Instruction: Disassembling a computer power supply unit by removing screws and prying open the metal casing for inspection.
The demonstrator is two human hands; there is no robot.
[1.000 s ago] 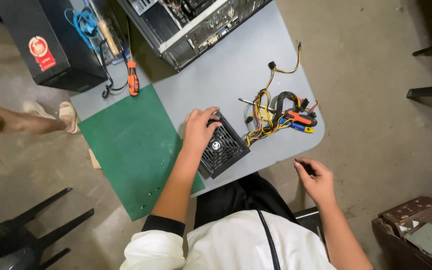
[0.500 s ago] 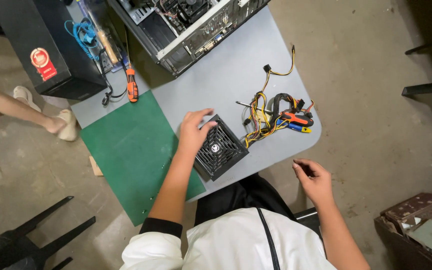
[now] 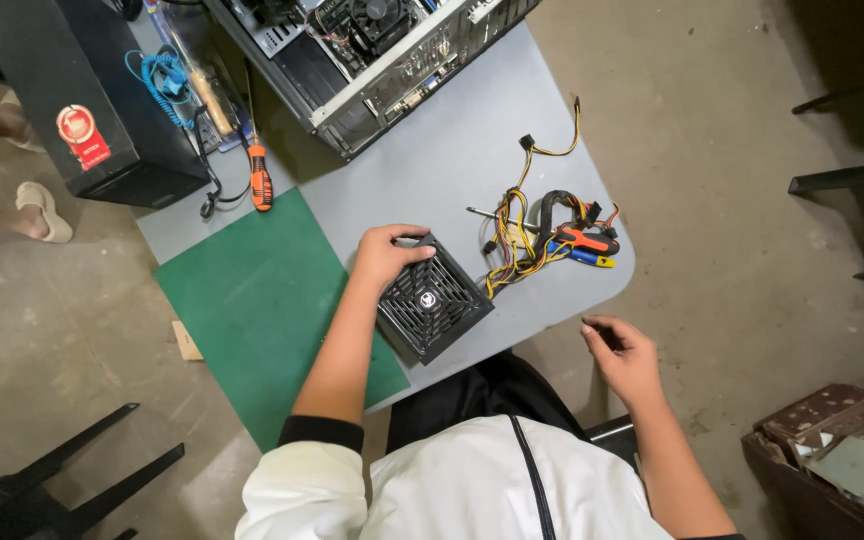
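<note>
Left hand grasps the far corner of the black boxy grilled power supply on the grey counter, cable bundle trailing right (nearer the right hand, loosely curled, empty, off-counter).

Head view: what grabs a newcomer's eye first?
The black power supply near the grey table's front edge, the left hand gripping its far corner. Right of it, a tangle of yellow and black cables. The right hand hangs off the table, pinching something too small to identify.
</note>
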